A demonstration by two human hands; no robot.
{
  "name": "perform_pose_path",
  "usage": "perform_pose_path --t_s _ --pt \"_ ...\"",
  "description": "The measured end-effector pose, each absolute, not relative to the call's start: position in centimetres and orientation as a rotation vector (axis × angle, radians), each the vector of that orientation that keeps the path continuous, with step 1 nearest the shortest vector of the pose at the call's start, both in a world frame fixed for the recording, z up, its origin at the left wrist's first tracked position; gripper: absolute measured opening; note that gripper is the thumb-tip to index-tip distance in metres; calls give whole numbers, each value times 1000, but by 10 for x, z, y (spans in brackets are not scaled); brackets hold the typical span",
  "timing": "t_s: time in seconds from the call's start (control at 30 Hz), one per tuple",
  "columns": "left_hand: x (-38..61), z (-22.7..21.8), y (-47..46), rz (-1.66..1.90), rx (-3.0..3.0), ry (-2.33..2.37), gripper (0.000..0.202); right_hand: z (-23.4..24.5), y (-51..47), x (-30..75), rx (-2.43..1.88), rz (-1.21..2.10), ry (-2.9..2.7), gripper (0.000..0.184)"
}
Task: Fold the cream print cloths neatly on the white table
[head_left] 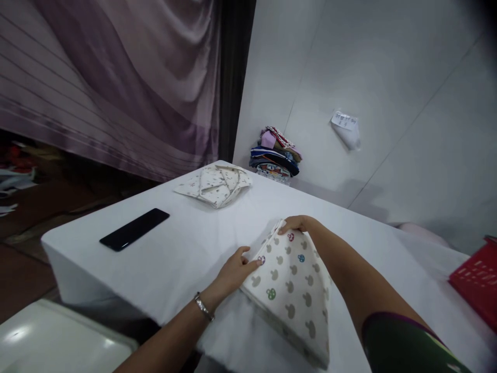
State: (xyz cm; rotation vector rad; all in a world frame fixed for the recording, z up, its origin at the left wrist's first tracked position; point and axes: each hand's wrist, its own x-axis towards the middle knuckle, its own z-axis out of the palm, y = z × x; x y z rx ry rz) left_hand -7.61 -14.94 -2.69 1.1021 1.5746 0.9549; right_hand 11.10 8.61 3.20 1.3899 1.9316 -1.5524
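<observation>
A folded white cloth (293, 290) printed with grey mushroom-like shapes and a few coloured ones is tilted over the table's near edge. At its left edge, my left hand (235, 268) grips the fabric, thumb on the printed face. My right hand (297, 224) is closed on the far top corner, its fingertips partly hidden. A bracelet (204, 306) circles my left wrist. Beyond my hands, a white garment (219, 184) with a small print and grey trim lies loosely folded.
The table has a white cover (186, 241). A black phone (135, 229) lies at its left side. Folded clothes (275, 155) are stacked by the wall at the far edge. A red basket (476, 282) stands at right, and a pale stool-like surface (58, 342) is at lower left.
</observation>
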Motion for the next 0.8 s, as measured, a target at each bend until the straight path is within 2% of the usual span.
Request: perform_pose_path --t_s 0.17,0.33,0.43,0.57,0.67,0.73,0.8 --pt "-78 -3 -153 860 1011 1516 85 53 82 119 1295 -1823 1879 55" --pt "-84 30 -151 670 1090 1334 53 97 69 132 1162 -1894 1998 44" --pt "-95 68 -138 668 1313 1424 46 129 62 142 1149 -1937 2216 43" --pt "-108 140 -122 771 1894 1785 38 174 52 155 1198 -1908 2742 46" --pt "-111 178 -128 866 2386 1997 27 191 35 168 1272 -1542 3288 45" --pt "-108 177 -141 900 2654 2053 25 182 14 179 1240 -1017 3644 41" --pt "-104 151 -156 909 2839 2049 28 152 -11 192 1129 -453 3854 32"
